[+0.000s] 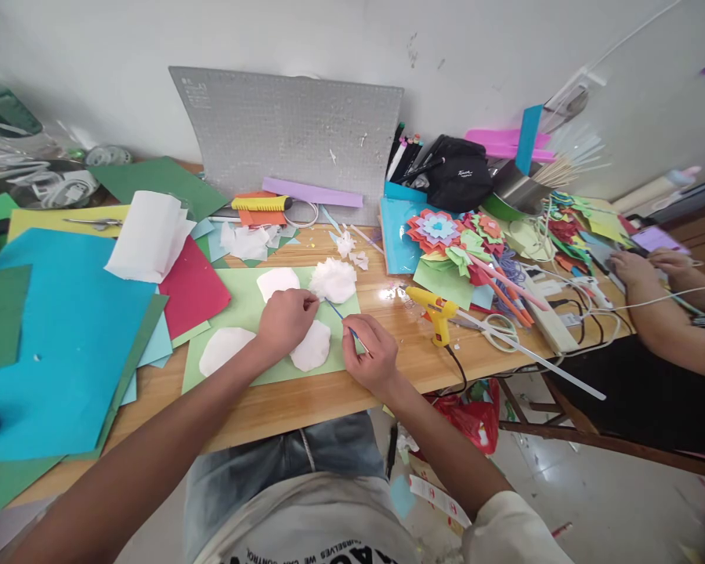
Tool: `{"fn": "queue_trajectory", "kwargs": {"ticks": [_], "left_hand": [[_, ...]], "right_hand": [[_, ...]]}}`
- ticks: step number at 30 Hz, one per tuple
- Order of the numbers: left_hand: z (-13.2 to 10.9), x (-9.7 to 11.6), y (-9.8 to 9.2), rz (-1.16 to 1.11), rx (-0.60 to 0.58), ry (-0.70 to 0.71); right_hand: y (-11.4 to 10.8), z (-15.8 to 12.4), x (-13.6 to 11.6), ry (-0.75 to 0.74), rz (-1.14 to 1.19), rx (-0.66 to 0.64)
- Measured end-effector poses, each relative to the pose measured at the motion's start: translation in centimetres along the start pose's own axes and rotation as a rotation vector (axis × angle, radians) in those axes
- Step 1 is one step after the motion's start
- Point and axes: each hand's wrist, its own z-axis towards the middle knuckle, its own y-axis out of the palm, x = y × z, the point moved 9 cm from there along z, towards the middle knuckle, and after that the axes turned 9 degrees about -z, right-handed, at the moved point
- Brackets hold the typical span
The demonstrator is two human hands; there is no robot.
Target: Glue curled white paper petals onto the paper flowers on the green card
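Note:
My right hand (373,352) is closed around a slim blue stick-like tool (336,310), held like a pen. Its tip points at the lower edge of a fluffy white paper tuft (336,280). Beside that tuft, my left hand (287,319) has its fingers pinched together; what they hold, if anything, is hidden. Both hands are over a light green sheet (270,371). On the sheet lie flat white rounded paper pieces: one (277,282) behind my left hand, one (311,346) between the hands, and one (226,349) partly under my left forearm.
A yellow glue gun (438,313) with a long glue stick sits to the right, near scissors (493,333) and paper flowers (438,229). Coloured sheets (76,313) and folded white tissue (151,235) cover the left. A grey cutting mat (294,133) leans on the wall. Another person's hands (634,274) are far right.

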Motion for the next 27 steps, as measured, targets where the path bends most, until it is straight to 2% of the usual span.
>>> {"fn": "queue_trajectory", "kwargs": {"ticks": [9, 13, 16, 22, 27], "left_hand": [[-0.2, 0.2, 0.1, 0.021, -0.012, 0.027], [-0.2, 0.1, 0.1, 0.011, -0.016, 0.035], [-0.3, 0.2, 0.0, 0.011, -0.018, 0.030], [-0.6, 0.7, 0.0, 0.053, -0.045, 0.048], [-0.7, 1.1, 0.0, 0.115, -0.060, 0.088]], "right_hand": [[-0.3, 0.2, 0.2, 0.026, 0.016, 0.018], [-0.5, 1.1, 0.5, 0.054, -0.043, -0.030], [-0.4, 2.5, 0.4, 0.082, -0.134, -0.128], [0.4, 5.1, -0.7, 0.078, -0.370, -0.422], [1.0, 6.6, -1.3, 0.081, -0.487, -0.552]]}}
